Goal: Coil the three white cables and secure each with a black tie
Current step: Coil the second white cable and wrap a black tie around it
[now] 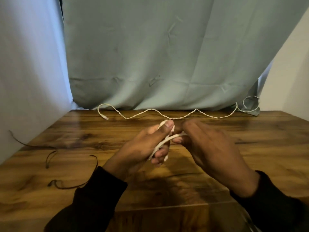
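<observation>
Two dark sleeves [93, 196] are reaching in from the bottom edge, and both hands are meeting over the middle of a wooden table [250, 148]. Curling around a small bundle of white cable [164, 142], the left hand [143, 148] is pressing its thumb on top while its fingers are wrapping underneath. Close against it, the right hand [205, 144] is pinching a strand of the same cable with its thumb and fingertips, so the two hands are touching or nearly so. That strand is running from lower left up toward the right hand, and the bundle's long axis is tilting the same way. Bare tabletop is lying open to the right of the hands and in front of them. To the left, thin black ties [51, 156] are lying loose near the table's left edge, one trailing off toward the white side wall [30, 72], another [66, 185] sitting close to the left sleeve. Along the far edge, a second white cable [167, 117] is stretching in shallow waves from left to right, uncoiled, with a plug end [105, 117] at the left and a loop rising at the right corner. A wrinkled pale green cloth [158, 56] is hanging behind the table, closing off the back.
</observation>
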